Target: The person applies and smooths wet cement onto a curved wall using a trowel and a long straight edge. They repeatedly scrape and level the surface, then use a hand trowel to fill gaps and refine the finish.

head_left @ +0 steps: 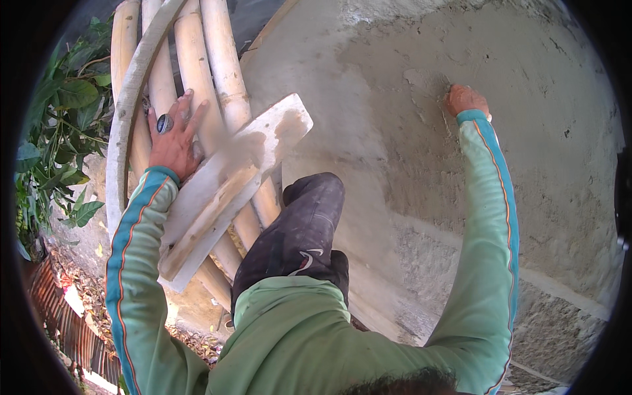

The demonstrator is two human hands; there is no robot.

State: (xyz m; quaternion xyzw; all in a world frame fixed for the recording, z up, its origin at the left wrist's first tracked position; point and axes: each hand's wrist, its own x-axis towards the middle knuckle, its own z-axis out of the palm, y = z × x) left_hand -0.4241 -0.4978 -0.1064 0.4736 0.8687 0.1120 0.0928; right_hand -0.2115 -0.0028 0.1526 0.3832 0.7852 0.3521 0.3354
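Note:
My left hand (pixel 175 138) lies with fingers spread on the bamboo poles (pixel 227 85), wearing a large dark ring. Beside its palm, a pale, mortar-stained board (pixel 283 131) with a wooden strip (pixel 210 220) along its face rests slantwise over the poles. Over on the right, my right hand (pixel 467 101) is closed at the wall (pixel 526 125), which bears damp grey mortar. It grips what looks like a trowel (pixel 429 83), its blade flat against the mortar and hard to tell from it. The handle is hidden in my fingers.
A curved grey strip (pixel 118 141) runs along the poles' left side. Leafy plants (pixel 76 112) crowd the far left. Lower left are rusty corrugated sheeting (pixel 79 329) and dry leaves (pixel 194 339). My dark-trousered leg (pixel 296 227) is between the poles and the wall.

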